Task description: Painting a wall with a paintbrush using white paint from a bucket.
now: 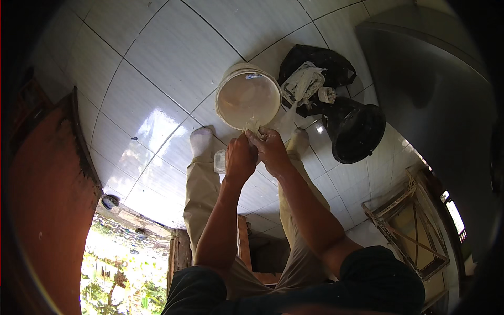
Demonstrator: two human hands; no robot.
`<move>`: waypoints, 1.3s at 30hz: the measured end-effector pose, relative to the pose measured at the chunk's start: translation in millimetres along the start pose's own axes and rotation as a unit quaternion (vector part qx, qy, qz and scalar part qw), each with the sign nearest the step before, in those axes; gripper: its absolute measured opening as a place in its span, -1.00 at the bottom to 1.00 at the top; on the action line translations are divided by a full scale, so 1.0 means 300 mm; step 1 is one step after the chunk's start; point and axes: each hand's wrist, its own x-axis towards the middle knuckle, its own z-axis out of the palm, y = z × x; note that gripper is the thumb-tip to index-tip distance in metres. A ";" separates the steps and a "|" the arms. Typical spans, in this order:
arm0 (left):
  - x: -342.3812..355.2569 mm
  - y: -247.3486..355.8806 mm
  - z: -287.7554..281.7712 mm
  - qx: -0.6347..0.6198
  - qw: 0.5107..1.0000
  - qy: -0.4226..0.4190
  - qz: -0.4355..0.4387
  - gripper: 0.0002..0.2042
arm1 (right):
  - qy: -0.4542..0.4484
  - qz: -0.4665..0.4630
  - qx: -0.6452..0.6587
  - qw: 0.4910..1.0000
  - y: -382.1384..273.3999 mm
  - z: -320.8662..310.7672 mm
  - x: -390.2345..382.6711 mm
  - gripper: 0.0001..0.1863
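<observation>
Head view showed your left hand [241, 158] and right hand [270, 151] close together just at the near rim of the white bucket [222, 116], which held a cloudy, pale liquid. Your fingers were drawn in narrow on both sides, holding a pale, crumpled lump [253, 125] that stood out past them against the bucket's near rim; what it was made of, you could not tell. Nearer to you than the bucket, a clear container [219, 161] sat just beside your left hand, though whether the two touched was unclear. To the right of the bucket, a black plastic bag [340, 68] lay spread on the tiled floor [173, 68] with whitish crumpled material [302, 83] on it. A black tub [362, 134] was nearer to you than that bag, and your feet flanked the near side of the bucket.
</observation>
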 end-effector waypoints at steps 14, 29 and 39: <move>0.007 -0.004 -0.011 -0.007 1.000 -0.013 -0.020 -0.87 | 0.013 -0.041 -0.089 0.995 -0.012 0.022 0.008 -0.75; 0.000 0.044 -0.021 0.025 0.999 -0.024 -0.024 -0.81 | 0.129 -0.022 -0.138 0.982 -0.014 0.064 0.040 -0.71; 0.005 0.053 -0.039 0.050 0.998 -0.037 -0.025 -0.80 | 0.142 -0.015 -0.107 0.984 -0.034 0.081 0.083 -0.67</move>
